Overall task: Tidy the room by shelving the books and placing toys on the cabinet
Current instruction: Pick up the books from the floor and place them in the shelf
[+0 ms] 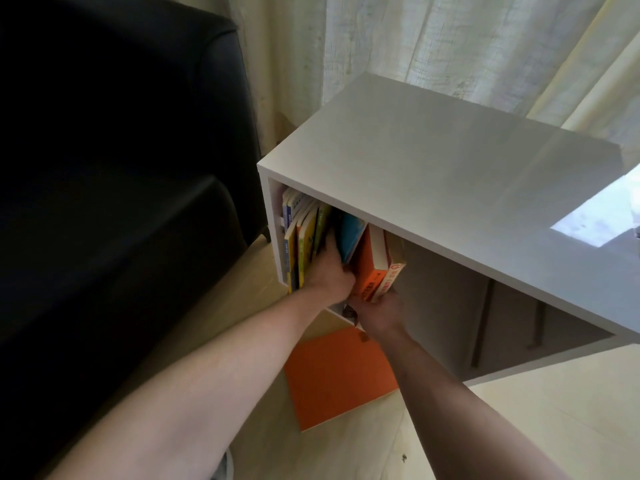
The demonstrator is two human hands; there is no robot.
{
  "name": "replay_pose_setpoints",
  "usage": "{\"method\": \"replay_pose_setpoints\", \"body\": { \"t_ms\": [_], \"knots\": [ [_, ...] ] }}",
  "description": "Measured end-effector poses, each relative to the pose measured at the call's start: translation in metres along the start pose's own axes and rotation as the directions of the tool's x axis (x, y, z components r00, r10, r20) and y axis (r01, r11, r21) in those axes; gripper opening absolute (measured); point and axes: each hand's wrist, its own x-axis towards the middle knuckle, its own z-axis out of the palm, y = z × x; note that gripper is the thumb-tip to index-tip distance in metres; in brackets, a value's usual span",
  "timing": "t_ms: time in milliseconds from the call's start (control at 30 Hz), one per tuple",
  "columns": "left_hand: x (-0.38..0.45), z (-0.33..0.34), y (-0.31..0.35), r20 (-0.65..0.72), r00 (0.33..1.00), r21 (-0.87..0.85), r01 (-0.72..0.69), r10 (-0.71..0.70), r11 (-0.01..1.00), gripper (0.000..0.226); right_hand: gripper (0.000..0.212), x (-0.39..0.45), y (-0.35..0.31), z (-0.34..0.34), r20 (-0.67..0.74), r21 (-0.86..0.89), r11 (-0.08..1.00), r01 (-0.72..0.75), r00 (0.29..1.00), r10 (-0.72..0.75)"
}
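**Two hands at one shelf of books**

Two bare forearms reach down from us into the open left compartment of the white cabinet [433, 174]. Our left hand [330, 271] is pushed in among the books, its fingers closed against a blue book [351, 239] that leans to the right; the fingertips are hidden behind the covers, so we cannot tell how far they curl. Our right hand [377, 311] grips from below a pair of books held together: an orange book [369, 271] and, touching it on the right, a cream book [391, 275] with red print on its spine. Both are tilted, tops leaning right, half inside the compartment.

Left of our left hand stands a row of thin books [303, 237], upright or slightly leaning against the cabinet's left wall. We count about five or six spines, yellow, green and purple among them; the exact number is hard to tell. That makes roughly nine books in the compartment.

One orange board [336, 379] lies flat on the pale floor [519, 427] just below the shelf, under our right forearm. One black sofa [114, 168] fills the left side, close beside the cabinet. Pale curtains [433, 39] hang behind. The cabinet top is bare, with one bright patch of light at its right edge.
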Motion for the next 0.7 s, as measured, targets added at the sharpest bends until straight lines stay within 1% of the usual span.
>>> {"method": "replay_pose_setpoints", "body": {
  "t_ms": [100, 233, 333, 400, 433, 533, 633, 700],
  "knots": [
    [0.012, -0.009, 0.009, 0.015, 1.000, -0.011, 0.020, -0.020, 1.000, 0.098, 0.024, 0.001, -0.001, -0.004, 0.039, 0.017, 1.000, 0.005, 0.999, -0.005],
    [0.020, -0.011, 0.032, 0.002, 0.997, -0.003, 0.077, -0.077, 0.997, 0.082, 0.020, 0.003, 0.001, -0.009, 0.036, -0.017, 1.000, 0.009, 0.999, -0.008],
    [0.025, -0.012, 0.042, -0.007, 0.994, -0.072, 0.104, -0.105, 0.992, 0.068, 0.028, 0.002, 0.003, -0.012, 0.020, -0.017, 1.000, 0.011, 1.000, -0.011],
    [0.029, -0.011, 0.044, -0.006, 0.996, -0.099, 0.088, -0.089, 0.991, 0.060, 0.024, 0.001, 0.002, -0.013, 0.005, -0.021, 1.000, 0.018, 1.000, -0.018],
    [0.031, -0.012, 0.045, 0.002, 0.996, -0.102, 0.085, -0.085, 0.991, 0.057, 0.021, 0.000, 0.001, -0.013, -0.001, -0.023, 1.000, 0.018, 1.000, -0.018],
    [0.035, -0.014, 0.047, 0.063, 0.993, -0.136, 0.112, -0.104, 0.984, 0.049, 0.023, -0.002, 0.002, -0.011, -0.018, 0.005, 1.000, 0.006, 1.000, -0.006],
    [0.043, -0.015, 0.053, 0.099, 0.990, -0.111, 0.108, -0.097, 0.988, 0.035, 0.022, -0.005, 0.002, -0.012, -0.054, 0.028, 1.000, -0.014, 0.998, 0.015],
    [0.050, -0.015, 0.059, 0.114, 0.992, -0.046, 0.053, -0.047, 0.998, 0.030, 0.022, -0.006, 0.005, -0.015, -0.066, 0.025, 0.999, -0.027, 0.997, 0.029]
  ]
}}
